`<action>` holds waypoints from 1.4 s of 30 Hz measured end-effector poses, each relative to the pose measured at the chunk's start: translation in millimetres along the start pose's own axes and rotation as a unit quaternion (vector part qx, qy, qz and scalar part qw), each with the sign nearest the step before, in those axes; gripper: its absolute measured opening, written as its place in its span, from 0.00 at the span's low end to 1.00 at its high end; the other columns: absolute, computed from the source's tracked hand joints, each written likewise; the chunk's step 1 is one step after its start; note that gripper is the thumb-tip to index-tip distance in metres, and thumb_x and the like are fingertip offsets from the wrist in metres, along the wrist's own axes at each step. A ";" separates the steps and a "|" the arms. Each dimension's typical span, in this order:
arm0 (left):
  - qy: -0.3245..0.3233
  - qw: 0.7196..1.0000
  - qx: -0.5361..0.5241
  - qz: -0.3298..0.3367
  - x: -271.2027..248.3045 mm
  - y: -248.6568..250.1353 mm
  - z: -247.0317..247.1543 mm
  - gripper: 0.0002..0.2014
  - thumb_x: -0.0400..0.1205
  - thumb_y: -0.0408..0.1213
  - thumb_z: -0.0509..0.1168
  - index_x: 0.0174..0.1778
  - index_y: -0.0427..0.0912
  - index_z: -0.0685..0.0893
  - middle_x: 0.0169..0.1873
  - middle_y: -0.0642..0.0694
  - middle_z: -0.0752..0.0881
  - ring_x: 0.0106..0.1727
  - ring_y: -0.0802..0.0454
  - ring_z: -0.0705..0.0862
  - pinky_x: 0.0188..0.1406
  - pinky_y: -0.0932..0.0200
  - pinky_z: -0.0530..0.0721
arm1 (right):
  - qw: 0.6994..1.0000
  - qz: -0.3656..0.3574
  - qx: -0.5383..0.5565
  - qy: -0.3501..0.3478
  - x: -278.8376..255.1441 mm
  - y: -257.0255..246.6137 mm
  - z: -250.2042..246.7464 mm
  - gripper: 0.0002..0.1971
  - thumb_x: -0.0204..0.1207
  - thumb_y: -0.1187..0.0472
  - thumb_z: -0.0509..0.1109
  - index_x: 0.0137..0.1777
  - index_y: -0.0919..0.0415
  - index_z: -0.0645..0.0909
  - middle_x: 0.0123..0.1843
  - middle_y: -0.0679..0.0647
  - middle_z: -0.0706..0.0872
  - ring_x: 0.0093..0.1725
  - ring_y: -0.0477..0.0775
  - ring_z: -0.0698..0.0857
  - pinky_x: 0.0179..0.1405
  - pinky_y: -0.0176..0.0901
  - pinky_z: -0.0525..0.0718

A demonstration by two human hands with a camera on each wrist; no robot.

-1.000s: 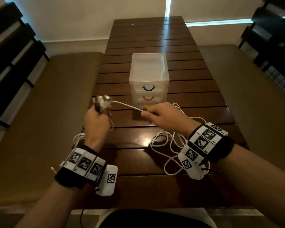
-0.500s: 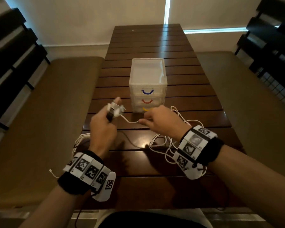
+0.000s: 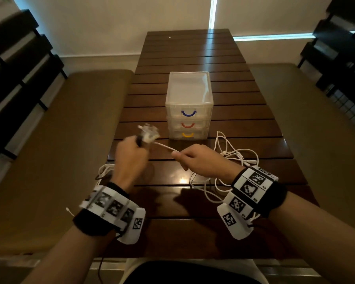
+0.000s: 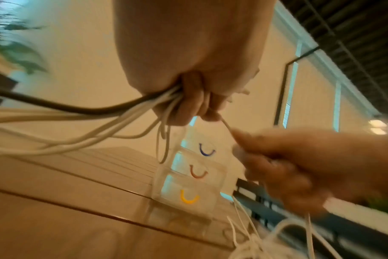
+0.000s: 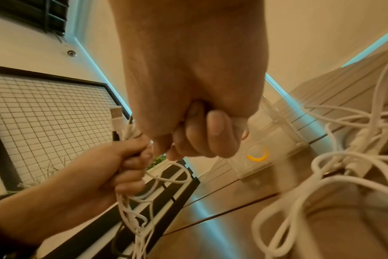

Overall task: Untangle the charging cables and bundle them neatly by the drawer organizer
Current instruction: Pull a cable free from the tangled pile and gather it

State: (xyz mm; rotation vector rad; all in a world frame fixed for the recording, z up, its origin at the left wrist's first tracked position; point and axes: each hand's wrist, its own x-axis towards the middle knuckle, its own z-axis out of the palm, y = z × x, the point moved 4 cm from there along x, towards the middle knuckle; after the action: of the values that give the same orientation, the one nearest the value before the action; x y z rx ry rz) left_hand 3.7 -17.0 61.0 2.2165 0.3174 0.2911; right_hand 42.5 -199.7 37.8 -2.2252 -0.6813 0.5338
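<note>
My left hand [image 3: 131,152] is raised over the table and grips a bunch of cable ends, several white and one dark, whose plugs [image 3: 149,133] stick up above the fist. From that fist a short white cable [image 3: 165,147] runs to my right hand [image 3: 195,158], which pinches it. In the left wrist view the gathered cables [image 4: 113,112] trail left out of the fist. Loose white cables [image 3: 232,154] lie tangled on the table under and right of my right wrist. The clear three-drawer organizer [image 3: 189,105] stands just beyond both hands.
The dark slatted wooden table [image 3: 193,58] runs away from me. Padded benches [image 3: 49,150] flank it on both sides. White cable loops [image 3: 104,171] hang off the table's left edge by my left wrist. Dark slatted chair backs stand at far left and right.
My left hand has swung left and up with the bunch of plugs, blurred in motion. The cable between the hands has gone from slack to straighter. My right hand stays near the organizer.
</note>
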 end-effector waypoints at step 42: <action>-0.173 0.972 0.110 0.117 -18.3 -4.7 37.5 0.13 0.79 0.28 0.64 0.55 0.44 0.88 0.51 0.46 0.90 0.54 0.46 0.86 0.52 0.50 0.84 | 0.998 -0.013 -0.054 0.035 6.0 17.7 8.6 0.11 0.84 0.52 0.65 0.49 0.45 0.90 0.34 0.46 0.88 0.29 0.43 0.81 0.32 0.40 0.78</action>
State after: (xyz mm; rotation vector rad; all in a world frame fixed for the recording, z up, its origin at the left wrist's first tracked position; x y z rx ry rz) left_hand -2.3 -47.5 32.7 2.4751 -0.1084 -0.0098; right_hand 47.8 -201.9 18.1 -2.3200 -0.7168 0.4122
